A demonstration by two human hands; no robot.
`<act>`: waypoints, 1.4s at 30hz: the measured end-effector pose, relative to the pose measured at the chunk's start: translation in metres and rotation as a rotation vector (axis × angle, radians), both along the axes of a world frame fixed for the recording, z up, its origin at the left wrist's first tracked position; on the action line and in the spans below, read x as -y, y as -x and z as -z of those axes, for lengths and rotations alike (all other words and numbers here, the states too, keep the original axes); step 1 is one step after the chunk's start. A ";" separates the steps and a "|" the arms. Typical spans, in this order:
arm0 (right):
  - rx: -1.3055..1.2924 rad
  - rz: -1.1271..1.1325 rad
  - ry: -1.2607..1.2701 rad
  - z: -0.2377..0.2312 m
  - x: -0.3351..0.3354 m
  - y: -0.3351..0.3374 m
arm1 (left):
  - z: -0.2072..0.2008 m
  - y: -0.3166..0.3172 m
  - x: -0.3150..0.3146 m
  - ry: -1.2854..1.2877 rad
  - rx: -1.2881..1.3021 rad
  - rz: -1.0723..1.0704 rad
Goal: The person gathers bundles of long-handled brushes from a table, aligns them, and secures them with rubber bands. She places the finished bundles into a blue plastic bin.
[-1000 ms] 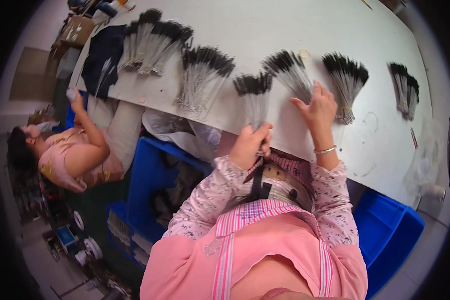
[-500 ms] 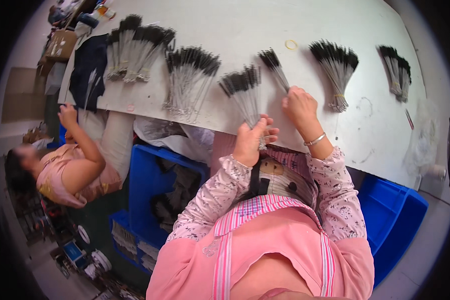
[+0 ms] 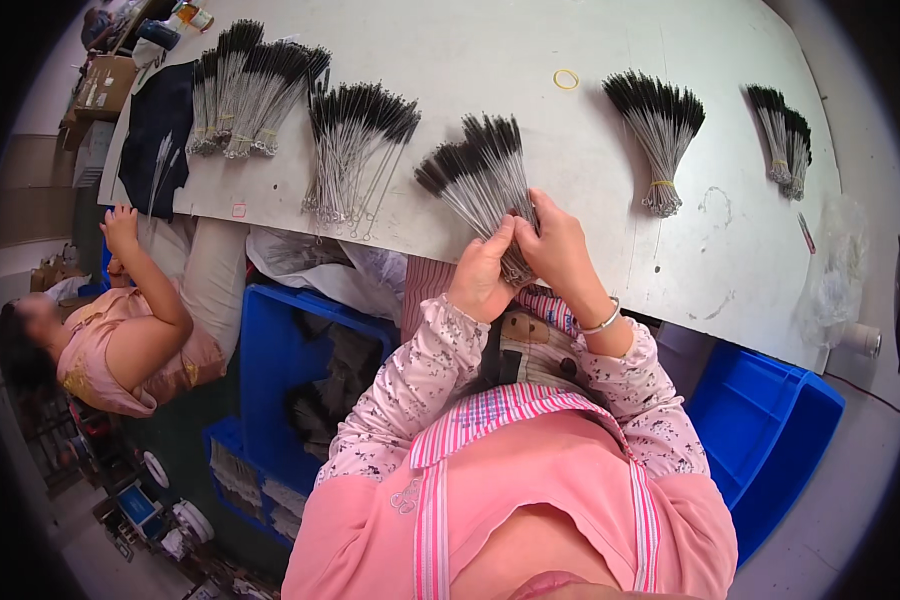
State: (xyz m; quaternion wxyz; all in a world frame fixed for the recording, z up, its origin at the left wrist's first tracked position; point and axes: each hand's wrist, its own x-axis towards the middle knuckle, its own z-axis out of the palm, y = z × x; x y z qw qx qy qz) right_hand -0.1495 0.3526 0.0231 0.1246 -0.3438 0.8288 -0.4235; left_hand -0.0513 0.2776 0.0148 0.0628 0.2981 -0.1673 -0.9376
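A fanned bundle of thin wire brushes (image 3: 478, 168), with black bristle tips and grey wire stems, is held over the table's near edge. Around the lower stems my left hand (image 3: 482, 280) is closed, its thumb pointing up along the wires. My right hand (image 3: 558, 248) grips the same bundle from the right, thumb and fingers pressed on the stems beside my left thumb. Part of the looped wire ends is hidden by my hands. Left of them, a loose pile of wire brushes (image 3: 355, 150) lies spread on the white table (image 3: 530, 40).
A banded brush bundle (image 3: 660, 145) lies to the right, smaller bundles (image 3: 785, 140) farther right, several bundles (image 3: 250, 90) far left. A yellow rubber band (image 3: 566, 79) lies beyond my hands. Blue crates (image 3: 760, 425) stand below the table. Another person (image 3: 135, 335) sits at left.
My right hand has come left and nearer, bringing its small bunch of brushes to the bundle in my left hand. Both hands now grip one bundle. The whole view has shifted slightly.
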 end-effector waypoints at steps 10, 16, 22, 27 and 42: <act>-0.539 -0.119 -0.195 -0.045 -0.019 -0.013 | -0.015 0.011 0.009 -0.208 -0.049 0.129; -0.586 -0.188 0.085 -0.122 -0.024 -0.002 | -0.065 0.023 0.003 0.900 -0.536 0.235; -0.740 -0.305 0.073 -0.193 0.028 0.021 | -0.119 0.059 0.003 -0.709 -0.881 -0.035; -0.612 -0.511 -0.220 -0.149 0.056 0.053 | -0.049 0.090 0.010 -0.290 -0.670 -0.234; 0.731 0.100 0.318 -0.074 0.054 0.022 | -0.018 0.036 0.006 1.791 0.381 0.108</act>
